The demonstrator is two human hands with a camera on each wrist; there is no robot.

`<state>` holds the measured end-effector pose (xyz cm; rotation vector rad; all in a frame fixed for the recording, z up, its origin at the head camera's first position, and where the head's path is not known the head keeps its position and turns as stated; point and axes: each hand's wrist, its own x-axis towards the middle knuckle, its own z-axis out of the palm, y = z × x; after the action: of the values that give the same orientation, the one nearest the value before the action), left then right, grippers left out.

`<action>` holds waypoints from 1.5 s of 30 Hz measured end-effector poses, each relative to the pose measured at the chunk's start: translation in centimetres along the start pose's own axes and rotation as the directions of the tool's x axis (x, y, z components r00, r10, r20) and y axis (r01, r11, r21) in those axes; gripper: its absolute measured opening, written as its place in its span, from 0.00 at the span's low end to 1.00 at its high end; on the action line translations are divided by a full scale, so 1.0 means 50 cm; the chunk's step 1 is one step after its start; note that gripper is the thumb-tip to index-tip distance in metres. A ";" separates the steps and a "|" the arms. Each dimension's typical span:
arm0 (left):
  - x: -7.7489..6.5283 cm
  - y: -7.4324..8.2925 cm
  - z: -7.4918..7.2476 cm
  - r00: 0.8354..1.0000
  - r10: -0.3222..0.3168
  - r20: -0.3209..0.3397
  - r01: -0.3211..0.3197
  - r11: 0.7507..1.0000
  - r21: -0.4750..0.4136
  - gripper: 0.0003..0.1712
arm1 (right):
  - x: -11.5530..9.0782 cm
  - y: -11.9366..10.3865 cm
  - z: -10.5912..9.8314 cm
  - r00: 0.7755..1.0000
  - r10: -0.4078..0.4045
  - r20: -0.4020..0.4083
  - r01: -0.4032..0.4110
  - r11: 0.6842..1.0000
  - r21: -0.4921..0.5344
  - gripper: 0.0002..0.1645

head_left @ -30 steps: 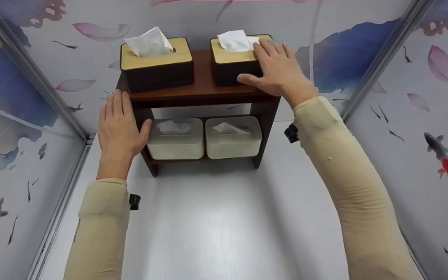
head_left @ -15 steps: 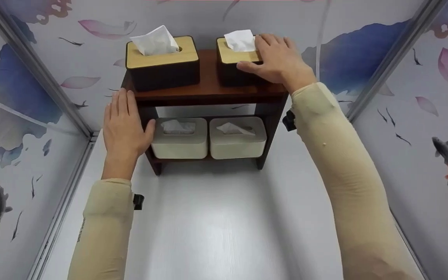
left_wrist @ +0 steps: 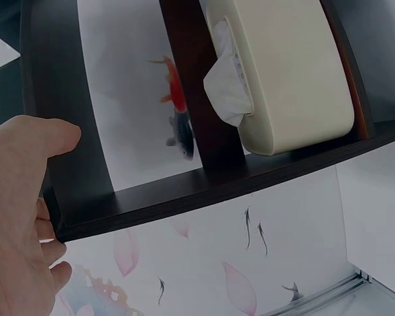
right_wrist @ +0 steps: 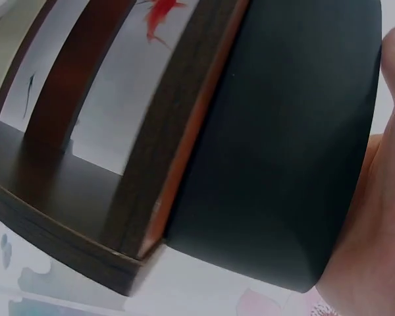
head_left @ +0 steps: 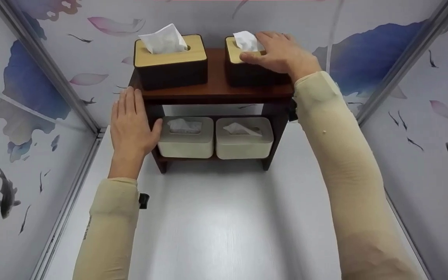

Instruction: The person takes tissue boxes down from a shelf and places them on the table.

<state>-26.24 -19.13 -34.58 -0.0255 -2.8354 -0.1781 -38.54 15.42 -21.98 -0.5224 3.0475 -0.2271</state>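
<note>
In the head view, my right hand [head_left: 284, 54] rests flat across the right half of a black tissue box with a wooden lid [head_left: 247, 76]. Its fingers lie beside the protruding white tissue, and the thumb points left over the lid. The box's black side [right_wrist: 276, 145] fills the right wrist view. My left hand [head_left: 132, 128] lies with straight fingers along the left side of a dark brown wooden shelf [head_left: 216, 93]. In the left wrist view, that thumb [left_wrist: 62, 137] reaches over the shelf's dark board. Another black tissue box [head_left: 173, 74] sits on the left of the top board.
Two cream tissue boxes, a left one [head_left: 185, 148] and a right one [head_left: 244, 149], stand side by side on the lower board. White printed panels enclose the shelf, with a left wall [head_left: 33, 128] and a right wall [head_left: 410, 116]. A pale floor [head_left: 216, 217] lies in front.
The head view has shifted, so the scene sits further right. Over the right box's lid, my right hand has slid a little leftward, nearer its tissue. My left hand keeps its place at the shelf's side.
</note>
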 end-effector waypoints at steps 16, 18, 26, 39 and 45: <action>-0.001 -0.003 0.007 1.000 0.007 -0.016 -0.007 1.000 -0.013 0.50 | 0.034 -0.001 -0.032 0.963 -0.024 0.268 0.027 1.000 -0.007 0.69; -0.002 -0.002 0.007 1.000 0.008 -0.021 -0.008 1.000 -0.013 0.50 | 0.033 -0.002 -0.034 0.960 -0.021 0.278 0.028 0.999 -0.020 0.70; -0.006 0.001 0.010 1.000 0.010 -0.015 -0.011 1.000 -0.013 0.51 | 0.022 -0.014 -0.044 0.940 -0.018 0.340 0.051 0.995 -0.088 0.73; -0.004 0.000 0.007 0.999 0.015 -0.048 -0.015 1.000 -0.012 0.51 | 0.016 -0.009 -0.023 0.977 -0.091 0.192 0.098 0.995 -0.026 0.75; -0.005 0.001 0.010 0.998 0.017 -0.060 -0.018 1.000 -0.014 0.51 | 0.015 -0.014 -0.021 0.980 -0.114 0.165 0.114 0.993 0.008 0.73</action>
<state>-26.16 -19.00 -35.13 -0.0472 -2.7730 -0.1918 -39.07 14.67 -20.84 -0.6806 2.8610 -0.1759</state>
